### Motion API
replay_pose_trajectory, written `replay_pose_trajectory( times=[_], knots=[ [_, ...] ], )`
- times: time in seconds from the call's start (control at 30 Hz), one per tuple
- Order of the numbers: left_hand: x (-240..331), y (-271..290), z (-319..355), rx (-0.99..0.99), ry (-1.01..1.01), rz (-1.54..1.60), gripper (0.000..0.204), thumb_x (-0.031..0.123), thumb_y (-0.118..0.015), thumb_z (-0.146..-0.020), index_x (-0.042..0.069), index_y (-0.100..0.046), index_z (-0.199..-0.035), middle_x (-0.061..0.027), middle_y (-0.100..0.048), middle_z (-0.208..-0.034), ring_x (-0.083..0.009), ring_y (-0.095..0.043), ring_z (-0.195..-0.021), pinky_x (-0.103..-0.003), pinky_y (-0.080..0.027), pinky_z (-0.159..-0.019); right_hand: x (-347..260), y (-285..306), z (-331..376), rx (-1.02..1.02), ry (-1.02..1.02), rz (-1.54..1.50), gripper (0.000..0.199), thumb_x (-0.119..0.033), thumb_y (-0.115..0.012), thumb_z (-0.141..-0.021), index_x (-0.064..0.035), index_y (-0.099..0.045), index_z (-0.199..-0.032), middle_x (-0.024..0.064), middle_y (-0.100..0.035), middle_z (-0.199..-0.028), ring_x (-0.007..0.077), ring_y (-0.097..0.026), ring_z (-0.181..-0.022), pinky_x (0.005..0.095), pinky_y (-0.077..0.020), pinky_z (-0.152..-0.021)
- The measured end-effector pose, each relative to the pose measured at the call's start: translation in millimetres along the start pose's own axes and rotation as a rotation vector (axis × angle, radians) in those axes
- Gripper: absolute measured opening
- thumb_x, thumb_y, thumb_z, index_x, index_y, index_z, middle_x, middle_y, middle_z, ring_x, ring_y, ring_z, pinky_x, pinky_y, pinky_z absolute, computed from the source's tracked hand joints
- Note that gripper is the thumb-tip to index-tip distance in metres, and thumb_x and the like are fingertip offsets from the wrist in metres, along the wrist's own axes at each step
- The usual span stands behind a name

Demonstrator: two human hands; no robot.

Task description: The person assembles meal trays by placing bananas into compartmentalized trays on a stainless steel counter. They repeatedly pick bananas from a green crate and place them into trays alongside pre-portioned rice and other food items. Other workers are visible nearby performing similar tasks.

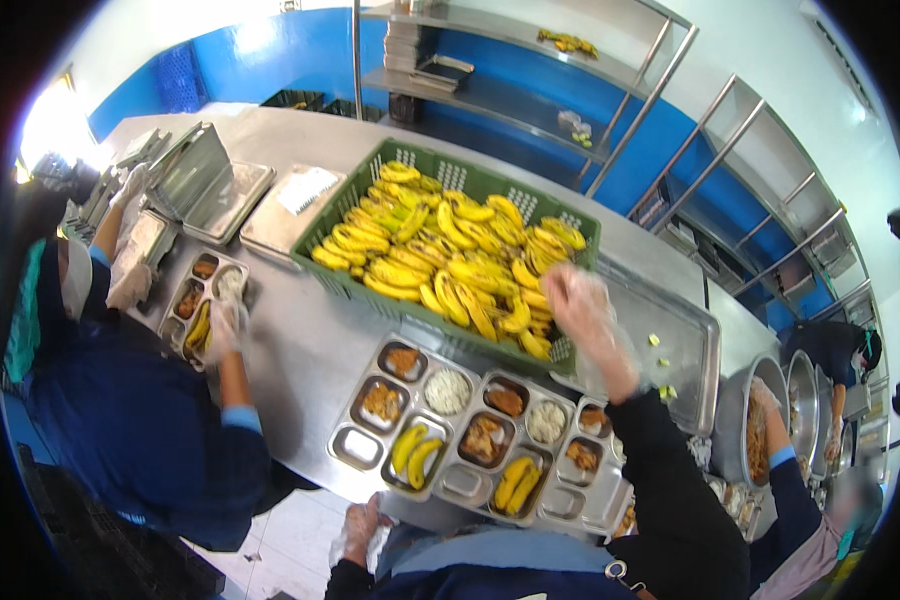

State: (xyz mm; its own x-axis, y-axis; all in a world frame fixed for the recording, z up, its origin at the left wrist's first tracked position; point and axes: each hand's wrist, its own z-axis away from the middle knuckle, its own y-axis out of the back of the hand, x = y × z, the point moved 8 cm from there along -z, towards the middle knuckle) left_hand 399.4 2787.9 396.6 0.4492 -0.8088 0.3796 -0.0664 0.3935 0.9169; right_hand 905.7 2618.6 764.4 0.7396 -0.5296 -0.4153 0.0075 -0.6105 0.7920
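My right hand (587,312), in a clear plastic glove, is over the right end of a green crate (365,293) heaped with yellow bananas (425,235). Its fingers are bent and blurred beside the fruit; I cannot tell whether they grip any. Low near the table's front edge is my gloved left hand (362,528), its fingers curled, whatever they hold hidden. Between my arms lie metal compartment trays with rice and brown food. Two bananas (417,456) rest in the left tray (345,425), two more bananas (516,486) in the middle tray (464,455). My right sleeve partly covers a third tray (595,505).
At left, a co-worker's gloved hand (227,325) touches a filled tray (175,300) near stacked lidded trays (255,185). A large metal tray (695,385) with green scraps lies right of the crate. Beyond it, another person's hand reaches into a big pot (735,400). Metal shelves (510,110) stand behind.
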Motion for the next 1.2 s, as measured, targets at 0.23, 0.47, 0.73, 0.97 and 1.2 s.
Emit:
replay_pose_trajectory(
  times=[0.23, 0.47, 0.73, 0.97, 1.2],
  knots=[
    [14, 2, 11, 0.156, -0.212, -0.208, 0.063, 0.046, -0.083, -0.070, 0.006, -0.060, -0.113, 0.0010, -0.048, -0.057, -0.0213, -0.051, -0.048, -0.040, -0.044, -0.051, 36, -126, -191, -0.192, 0.205, 0.406, 0.030, -0.005, -0.056, -0.089, -0.0065, -0.064, -0.118, 0.0244, -0.064, -0.105, 0.0372, -0.065, -0.100, 0.0447, -0.0532, -0.085],
    [84, 102, -26, 0.061, -0.559, -0.793, 0.048, 0.040, -0.077, -0.079, 0.007, -0.058, -0.108, 0.0013, -0.048, -0.065, -0.0180, -0.051, -0.056, -0.038, -0.045, -0.054, 41, -147, -189, -0.264, 0.275, 0.419, 0.019, -0.004, -0.048, -0.092, -0.0013, -0.059, -0.108, 0.0256, -0.061, -0.113, 0.0407, -0.060, -0.101, 0.0493, -0.0474, -0.085],
    [113, 205, -63, 0.210, -0.826, -1.516, 0.031, 0.033, -0.070, -0.088, 0.009, -0.056, -0.102, 0.0016, -0.047, -0.074, -0.0142, -0.050, -0.064, -0.037, -0.046, -0.058, 27, -86, -222, 0.115, 0.055, 0.121, 0.022, -0.010, -0.060, -0.087, -0.0076, -0.055, -0.108, 0.0234, -0.064, -0.090, 0.0413, -0.062, -0.088, 0.0482, -0.0493, -0.077],
    [120, 165, -27, 0.515, -0.972, -2.301, 0.022, 0.031, -0.061, -0.094, 0.013, -0.064, -0.106, -0.0088, -0.064, -0.090, -0.0275, -0.061, -0.078, -0.044, -0.052, -0.070, 4, -133, -172, -0.294, 0.147, -0.144, 0.026, -0.016, -0.071, -0.087, -0.0011, -0.062, -0.106, 0.0068, -0.057, -0.109, 0.0205, -0.055, -0.101, 0.0311, -0.0429, -0.092],
    [172, 201, -8, 0.574, -1.226, -2.087, 0.016, 0.012, -0.056, -0.093, 0.007, -0.050, -0.107, -0.0059, -0.058, -0.094, -0.0169, -0.058, -0.087, -0.033, -0.052, -0.081, 30, -115, -146, -0.323, -0.175, -0.652, 0.023, -0.018, -0.071, -0.087, -0.0032, -0.065, -0.103, 0.0025, -0.061, -0.107, 0.0167, -0.055, -0.093, 0.0298, -0.0448, -0.082]
  ],
)
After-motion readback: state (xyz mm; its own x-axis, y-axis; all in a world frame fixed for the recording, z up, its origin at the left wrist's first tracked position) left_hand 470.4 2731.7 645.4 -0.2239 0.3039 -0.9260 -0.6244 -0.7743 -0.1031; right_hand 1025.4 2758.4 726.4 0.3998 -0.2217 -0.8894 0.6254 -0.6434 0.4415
